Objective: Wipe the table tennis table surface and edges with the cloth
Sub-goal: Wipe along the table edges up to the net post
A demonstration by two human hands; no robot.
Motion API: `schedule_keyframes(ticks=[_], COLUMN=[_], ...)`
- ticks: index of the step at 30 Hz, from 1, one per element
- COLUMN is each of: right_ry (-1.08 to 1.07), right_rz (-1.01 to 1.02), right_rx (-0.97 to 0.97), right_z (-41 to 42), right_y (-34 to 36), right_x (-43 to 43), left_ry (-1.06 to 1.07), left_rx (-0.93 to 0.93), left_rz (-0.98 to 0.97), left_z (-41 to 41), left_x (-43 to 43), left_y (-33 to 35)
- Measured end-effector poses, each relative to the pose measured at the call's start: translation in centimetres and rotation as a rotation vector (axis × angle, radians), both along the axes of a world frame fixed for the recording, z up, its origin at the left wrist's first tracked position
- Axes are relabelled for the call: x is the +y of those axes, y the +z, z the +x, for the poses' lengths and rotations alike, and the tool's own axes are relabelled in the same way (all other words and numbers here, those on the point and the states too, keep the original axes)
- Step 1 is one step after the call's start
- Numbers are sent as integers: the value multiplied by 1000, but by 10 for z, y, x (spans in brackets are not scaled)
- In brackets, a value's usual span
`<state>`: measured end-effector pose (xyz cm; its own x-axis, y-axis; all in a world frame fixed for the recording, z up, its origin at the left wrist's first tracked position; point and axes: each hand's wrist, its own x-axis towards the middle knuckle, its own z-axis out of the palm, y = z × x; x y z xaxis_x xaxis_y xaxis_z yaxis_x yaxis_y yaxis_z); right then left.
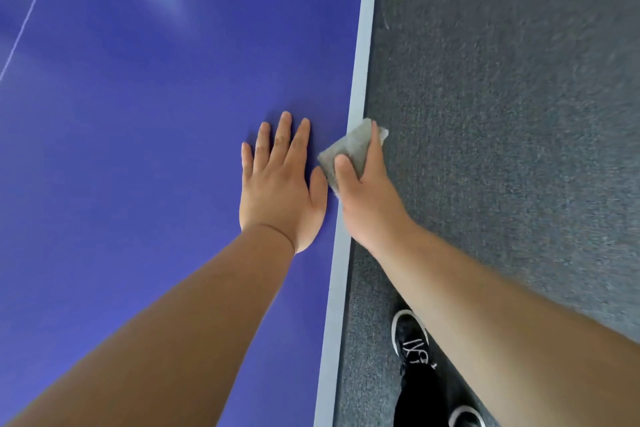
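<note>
Table edge (360, 80) — right hand (367, 198) around cloth (349, 146)

The blue table tennis table (138, 149) has a pale edge band (360, 80) down its right side. Just left of that band a left hand (280, 184) lies flat on the surface, and on the band itself sits a grey cloth (349, 146), gripped by the right hand (367, 194). Right of the band lies grey carpet (519, 114) — a black shoe (410, 340) stands on it.
</note>
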<state>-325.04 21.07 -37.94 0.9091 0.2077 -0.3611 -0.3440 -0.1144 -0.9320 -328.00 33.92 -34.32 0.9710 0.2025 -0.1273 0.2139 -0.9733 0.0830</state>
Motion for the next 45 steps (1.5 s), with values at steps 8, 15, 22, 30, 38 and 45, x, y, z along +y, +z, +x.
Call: schedule_keyframes(ticks=[8,15,22,30,38,45], right_ry=[78,-20,72,55,153,-51], right_rz=[-230,-40,-122,-181,-294,-121], right_rx=[-7,-4,48,25,146,37], right_z=[69,16,4,20,-46,-37], right_y=[-3,-3,-3,8,18,5], right_x=[6,4,-2,-2,-5,6], left_ry=[-5,-6,-14,71,101,107], left_rx=[-10,-11,-8,-49,54,8], left_rz=[-11,-24,-36,-107,-77,-34], left_z=[0,-1,0,-11,-140,-141], left_x=[1,0,2,-4,-14,-11], left_y=[-1,2,1,4,10,0])
